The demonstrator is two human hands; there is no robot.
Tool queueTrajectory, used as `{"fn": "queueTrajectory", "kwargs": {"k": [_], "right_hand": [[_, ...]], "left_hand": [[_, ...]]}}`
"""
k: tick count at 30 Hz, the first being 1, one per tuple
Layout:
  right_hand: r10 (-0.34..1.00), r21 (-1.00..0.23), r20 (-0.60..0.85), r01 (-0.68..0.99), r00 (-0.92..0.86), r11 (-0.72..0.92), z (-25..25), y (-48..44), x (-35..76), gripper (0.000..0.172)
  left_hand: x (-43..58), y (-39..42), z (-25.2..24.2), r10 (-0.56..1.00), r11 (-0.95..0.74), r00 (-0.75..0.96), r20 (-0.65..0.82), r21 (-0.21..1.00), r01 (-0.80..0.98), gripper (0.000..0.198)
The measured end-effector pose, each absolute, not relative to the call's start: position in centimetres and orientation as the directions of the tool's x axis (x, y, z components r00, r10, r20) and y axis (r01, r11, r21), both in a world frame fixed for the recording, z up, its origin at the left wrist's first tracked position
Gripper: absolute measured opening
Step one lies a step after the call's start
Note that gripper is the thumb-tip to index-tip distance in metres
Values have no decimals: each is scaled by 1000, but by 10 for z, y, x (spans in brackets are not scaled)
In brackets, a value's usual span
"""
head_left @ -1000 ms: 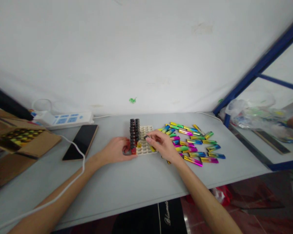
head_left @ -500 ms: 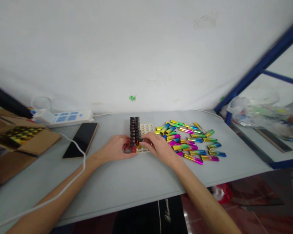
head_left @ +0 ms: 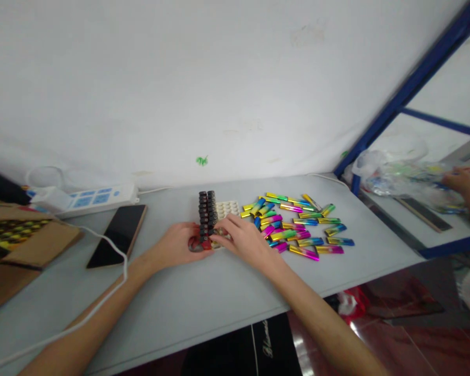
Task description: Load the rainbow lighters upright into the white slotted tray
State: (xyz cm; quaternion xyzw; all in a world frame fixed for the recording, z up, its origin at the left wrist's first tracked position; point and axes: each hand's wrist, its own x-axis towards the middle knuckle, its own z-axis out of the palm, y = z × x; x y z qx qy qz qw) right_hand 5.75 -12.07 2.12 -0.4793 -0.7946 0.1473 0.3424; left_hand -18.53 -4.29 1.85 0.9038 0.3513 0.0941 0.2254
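Observation:
Two rows of upright black-topped lighters (head_left: 207, 211) stand in the left part of a white tray with holes (head_left: 229, 209). My left hand (head_left: 176, 244) is curled against the left side of the rows, thumb at the near corner by a red lighter body. With fingertips pinched, my right hand (head_left: 245, 240) is at the near end of the right row, on a black-topped lighter largely hidden by the fingers. Bare holes show beyond that hand. To its right lie many loose lighters (head_left: 300, 235) with shiny rainbow-coloured cases.
A phone (head_left: 117, 235), a white power strip (head_left: 97, 199) and an open cardboard box (head_left: 43, 243) are on the left. A white cable (head_left: 115, 297) crosses over my left forearm. At right, beyond a blue frame (head_left: 379, 128), are plastic bags (head_left: 399, 175) and another person's hand (head_left: 464, 180).
My right hand has lowered the lighter, which was tilted in its fingers, into line with the right row. The view has shifted slightly; the other person's hand shows more.

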Motion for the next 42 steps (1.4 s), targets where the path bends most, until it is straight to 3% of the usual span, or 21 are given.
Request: {"fn": "queueTrajectory", "kwargs": {"k": [7,12,16,21,27,32,37,42], "right_hand": [[886,-660,376,592,-273,462,24,-126,82,35],[909,-725,406,574,-91,381,37,-119,142,27],[947,-615,275,727,-164,305,47,-101,196,7],[962,-477,104,836,-253,272,48,-80,227,13],[940,-437,26,842,-339,316,42,-72,231,23],[934,-387,-80,874,-349,293,46,-66,234,16],[955,-593,-96,787,-279,171,48,-76,239,20],[980,-874,29,470,-196,120,52,-93,234,41]], "left_hand": [[-186,-41,20,680,-647,733,-1,470,601,42],[-185,-42,22,682,-652,731,-6,447,612,41],[-184,-42,23,686,-649,728,-9,445,617,43],[-184,-42,20,693,-638,721,-7,460,617,46],[-184,-42,18,690,-641,724,-6,459,614,45],[-185,-40,17,693,-642,721,-5,449,621,46],[-184,-40,17,688,-652,726,4,443,616,44],[-185,-41,15,675,-667,738,18,443,599,44]]}}
